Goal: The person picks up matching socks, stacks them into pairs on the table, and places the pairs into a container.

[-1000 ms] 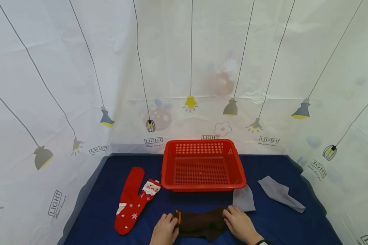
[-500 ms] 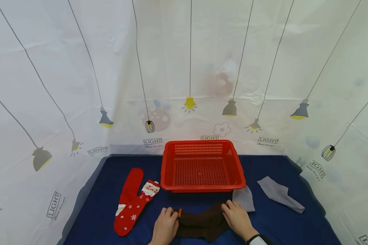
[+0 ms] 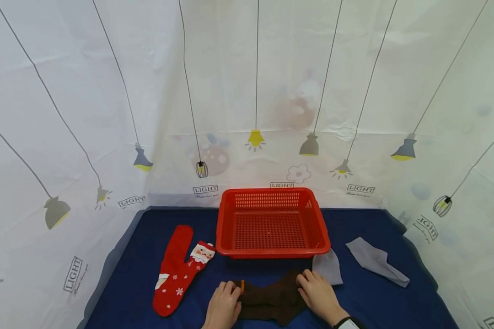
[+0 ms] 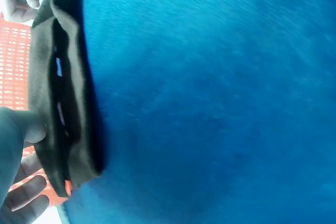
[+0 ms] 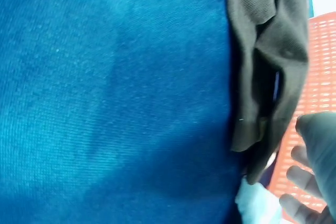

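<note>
The brown socks (image 3: 267,301) lie paired toward the near edge of the bench (image 3: 125,283). The left hand (image 3: 223,305) pinches their cuff end; whether the right hand (image 3: 319,294) pinches or only touches the other end, I cannot tell. An uneven pull could make the layers slip apart. Blue cloth (image 3: 378,301) covers the bench; behind hangs a lamp-printed curtain (image 3: 226,77).

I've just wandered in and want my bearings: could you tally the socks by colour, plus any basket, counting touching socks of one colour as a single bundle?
Red sock bundle: 1
Brown sock bundle: 1
Grey socks: 2 (one at far right, one partly hidden by the basket's corner)
Red basket: 1
Total: 5
</note>
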`<state>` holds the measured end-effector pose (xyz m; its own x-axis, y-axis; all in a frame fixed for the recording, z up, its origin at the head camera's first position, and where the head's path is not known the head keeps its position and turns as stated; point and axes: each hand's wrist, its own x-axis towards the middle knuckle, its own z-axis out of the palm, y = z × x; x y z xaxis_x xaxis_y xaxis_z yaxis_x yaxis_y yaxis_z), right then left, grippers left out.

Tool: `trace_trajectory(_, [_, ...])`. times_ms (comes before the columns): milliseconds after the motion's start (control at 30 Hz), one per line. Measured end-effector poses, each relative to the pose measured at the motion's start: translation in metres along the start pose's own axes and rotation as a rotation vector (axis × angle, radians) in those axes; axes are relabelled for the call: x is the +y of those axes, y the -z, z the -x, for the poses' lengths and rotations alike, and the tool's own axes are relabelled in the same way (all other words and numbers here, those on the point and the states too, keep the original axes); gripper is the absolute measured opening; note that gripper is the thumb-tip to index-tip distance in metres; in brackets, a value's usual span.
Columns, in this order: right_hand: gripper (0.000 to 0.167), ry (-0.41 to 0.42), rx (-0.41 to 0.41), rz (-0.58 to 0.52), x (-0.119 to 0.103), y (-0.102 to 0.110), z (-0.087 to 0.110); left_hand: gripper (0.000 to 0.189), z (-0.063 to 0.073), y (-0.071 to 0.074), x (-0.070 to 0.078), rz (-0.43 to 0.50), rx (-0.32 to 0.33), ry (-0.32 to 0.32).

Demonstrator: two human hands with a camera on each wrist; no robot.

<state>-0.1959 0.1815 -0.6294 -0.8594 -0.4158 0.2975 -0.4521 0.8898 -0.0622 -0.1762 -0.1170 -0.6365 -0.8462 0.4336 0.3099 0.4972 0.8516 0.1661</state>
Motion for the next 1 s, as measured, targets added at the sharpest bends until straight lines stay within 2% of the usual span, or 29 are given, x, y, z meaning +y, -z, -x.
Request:
trace_trajectory(200, [0.022,0.11,0.081,-0.08,-0.005,0.006,-0.001,0.023,-0.006,0.006,0.009,0.041,0.101,-0.08])
trace_trajectory(333, [0.024,0.147,0.072,-0.112,-0.009,0.007,-0.001,0.022,-0.008,0.004,0.014,0.045,0.121,-0.114])
trace_trajectory(467, [0.024,0.149,0.011,-0.132,-0.012,0.006,0.001,0.021,-0.008,-0.001,0.015,0.051,0.07,-0.111])
trace_trajectory(667, [0.025,0.159,-0.039,-0.138,-0.011,0.001,0.002,0.02,-0.009,-0.006,0.015,0.063,-0.046,-0.061])
trace_trajectory(833, [0.022,0.165,-0.079,-0.128,-0.011,-0.002,0.003,0.022,-0.012,-0.011,0.015,0.049,-0.097,-0.065])
trace_trajectory(1000, [0.022,0.171,-0.087,-0.124,-0.012,-0.003,0.003,0.023,-0.015,-0.013,0.014,0.021,-0.129,-0.071])
